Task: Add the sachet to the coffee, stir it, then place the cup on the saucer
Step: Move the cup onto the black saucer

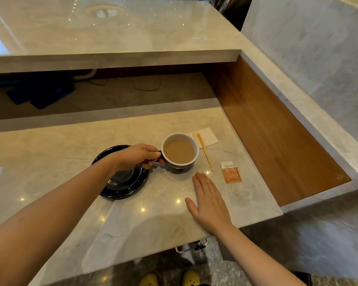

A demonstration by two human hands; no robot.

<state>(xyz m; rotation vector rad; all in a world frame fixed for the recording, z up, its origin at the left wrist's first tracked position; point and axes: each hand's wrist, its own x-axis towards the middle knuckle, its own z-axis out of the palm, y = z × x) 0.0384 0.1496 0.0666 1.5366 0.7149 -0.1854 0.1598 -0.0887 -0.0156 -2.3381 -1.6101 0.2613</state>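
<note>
Left hand (137,156) pinching cup (180,150) handle, right hand (209,200) flat, released on counter (50,153)

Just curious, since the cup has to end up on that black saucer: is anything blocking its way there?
Nothing visible lies between the cup and the saucer beside it; only the left hand, holding the cup's handle, hangs over the saucer.

both forearms bare, no sleeves, watch or rings seen; left hand (137,156), right hand (208,200); rounded yellow shoes (168,278) on feet.
</note>
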